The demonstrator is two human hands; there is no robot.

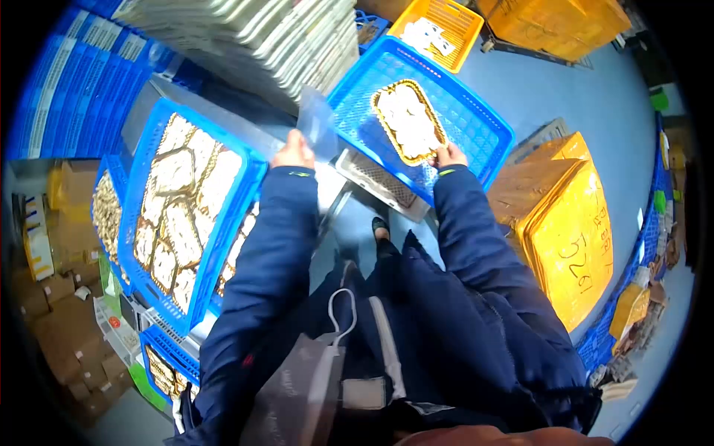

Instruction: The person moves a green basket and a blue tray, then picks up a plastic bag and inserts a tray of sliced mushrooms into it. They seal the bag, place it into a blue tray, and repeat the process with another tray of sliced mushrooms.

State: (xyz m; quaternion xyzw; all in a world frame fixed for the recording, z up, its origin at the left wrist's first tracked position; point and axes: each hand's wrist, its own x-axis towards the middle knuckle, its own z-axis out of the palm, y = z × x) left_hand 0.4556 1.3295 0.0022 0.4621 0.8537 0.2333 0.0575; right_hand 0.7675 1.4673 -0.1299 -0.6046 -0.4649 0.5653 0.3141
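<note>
My right hand (450, 155) pinches the lower right corner of a gold-rimmed tray (407, 121), which is filled with white pieces too bright to make out. The tray is over the inside of a blue plastic crate (491, 134). To the left, my left hand (294, 152) is closed at the lower edge of a clear plastic piece (317, 123), blurred and see-through, beside the crate's left corner. Left of that hand, another blue crate (256, 182) is packed with several similar gold-rimmed trays (177, 223).
A tall stack of white trays (297, 44) rises ahead, with stacked blue crates (74, 97) to its left. A yellow basket (465, 22) stands beyond the near blue crate. Yellow-wrapped boxes (576, 238) are on the right. Cardboard boxes (59, 334) lie at far left.
</note>
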